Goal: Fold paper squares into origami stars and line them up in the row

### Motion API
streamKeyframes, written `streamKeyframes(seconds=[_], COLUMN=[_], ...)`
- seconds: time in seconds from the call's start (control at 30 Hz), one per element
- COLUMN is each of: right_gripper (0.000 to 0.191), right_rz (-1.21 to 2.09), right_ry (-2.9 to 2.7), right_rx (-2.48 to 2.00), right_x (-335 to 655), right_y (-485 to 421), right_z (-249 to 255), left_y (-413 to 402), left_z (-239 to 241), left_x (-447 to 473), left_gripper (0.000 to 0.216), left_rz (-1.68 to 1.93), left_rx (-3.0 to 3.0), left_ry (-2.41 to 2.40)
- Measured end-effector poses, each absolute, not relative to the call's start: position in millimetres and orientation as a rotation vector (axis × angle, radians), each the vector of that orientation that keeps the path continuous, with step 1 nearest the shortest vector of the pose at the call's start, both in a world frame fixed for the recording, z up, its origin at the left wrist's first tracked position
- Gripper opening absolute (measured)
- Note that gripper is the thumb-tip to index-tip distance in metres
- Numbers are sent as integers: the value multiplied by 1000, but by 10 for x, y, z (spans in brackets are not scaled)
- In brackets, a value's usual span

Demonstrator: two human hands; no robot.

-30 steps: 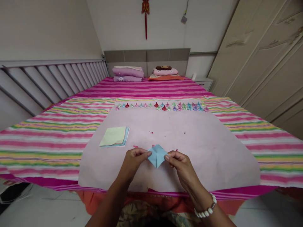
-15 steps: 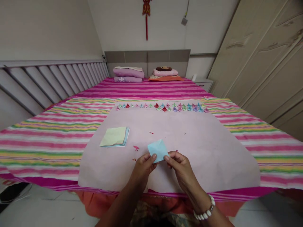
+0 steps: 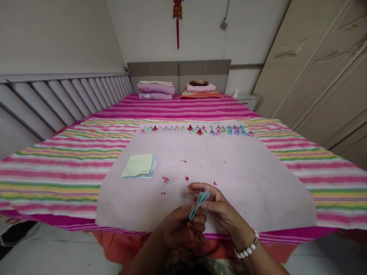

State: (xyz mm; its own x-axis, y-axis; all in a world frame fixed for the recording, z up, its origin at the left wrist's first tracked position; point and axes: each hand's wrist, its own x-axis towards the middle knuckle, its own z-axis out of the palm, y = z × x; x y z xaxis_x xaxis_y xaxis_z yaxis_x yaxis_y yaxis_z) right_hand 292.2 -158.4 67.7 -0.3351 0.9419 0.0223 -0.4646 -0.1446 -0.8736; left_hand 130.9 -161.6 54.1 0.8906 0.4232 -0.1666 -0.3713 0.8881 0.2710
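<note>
A light blue sheet of origami paper (image 3: pixel 201 201) is held up near the front edge of the white sheet, turned edge-on and folded or bent into a narrow shape. My left hand (image 3: pixel 180 227) grips its lower end between thumb and curled fingers. My right hand (image 3: pixel 219 206) has its thumb and fingers around the upper part, the index finger stretched out above it. A white beaded bracelet (image 3: pixel 247 250) is on my right wrist. To the left lies a stack of square papers (image 3: pixel 137 165), pale green on top with blue beneath.
A white sheet (image 3: pixel 243 168) covers part of the striped bed (image 3: pixel 57 168). Small folded paper pieces (image 3: pixel 200 131) in several colours line its far edge. Red scraps (image 3: pixel 165 179) lie near my hands. Folded bedding (image 3: pixel 156 91) sits by the headboard, with a rail (image 3: pixel 65 89) at left.
The blue paper has turned from facing up flat to edge-on and moved slightly down. My left hand has moved lower and rolled, and my right index finger has lifted. A red scrap is uncovered.
</note>
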Motion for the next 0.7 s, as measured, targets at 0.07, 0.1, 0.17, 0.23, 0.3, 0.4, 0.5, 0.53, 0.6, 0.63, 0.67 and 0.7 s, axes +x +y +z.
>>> streamKeyframes(seconds=[0.07, 0.1, 0.17, 0.23, 0.3, 0.4, 0.5, 0.53, 0.6, 0.63, 0.67, 0.7], right_gripper=[52, 48, 29, 14, 14, 18, 20, 21, 21, 20, 20, 21], right_rz=[1668, 1660, 1668, 1687, 1698, 1733, 1692, 1641, 1535, 1506, 1494, 1489], right_ry=[-1018, -1026, -1042, -1037, -1008, -980, -978, -975, -962, -957, -955, -955], right_rx=[-656, -639, -615, -632, -683, -710, -744, -789, -891, -927, -950, -961], right_x=[2934, 2939, 2944, 2940, 2930, 2924, 2942, 2951, 2963, 2965, 2962, 2956], right_y=[-1577, -1573, -1569, -1568, -1570, -1562, -1536, -1524, -1503, -1494, -1486, -1481], right_z=[663, 656, 648, 649, 660, 680, 692, 693, 693, 692, 692, 694], left_y=[-1625, -1625, -1620, -1611, -1599, -1570, -1514, -1489, -1436, -1411, -1390, -1374], left_z=[530, 527, 524, 529, 546, 596, 652, 669, 702, 720, 739, 761], left_x=[1317, 1320, 1324, 1329, 1334, 1329, 1297, 1279, 1240, 1219, 1200, 1183], left_gripper=[15, 16, 16, 16, 18, 24, 28, 27, 26, 29, 34, 40], left_rz=[379, 367, 355, 369, 389, 409, 497, 575, 784, 864, 913, 934], left_rx=[219, 208, 188, 182, 215, 420, 756, 844, 920, 916, 903, 899], left_ry=[206, 203, 199, 203, 235, 408, 717, 804, 872, 842, 791, 744])
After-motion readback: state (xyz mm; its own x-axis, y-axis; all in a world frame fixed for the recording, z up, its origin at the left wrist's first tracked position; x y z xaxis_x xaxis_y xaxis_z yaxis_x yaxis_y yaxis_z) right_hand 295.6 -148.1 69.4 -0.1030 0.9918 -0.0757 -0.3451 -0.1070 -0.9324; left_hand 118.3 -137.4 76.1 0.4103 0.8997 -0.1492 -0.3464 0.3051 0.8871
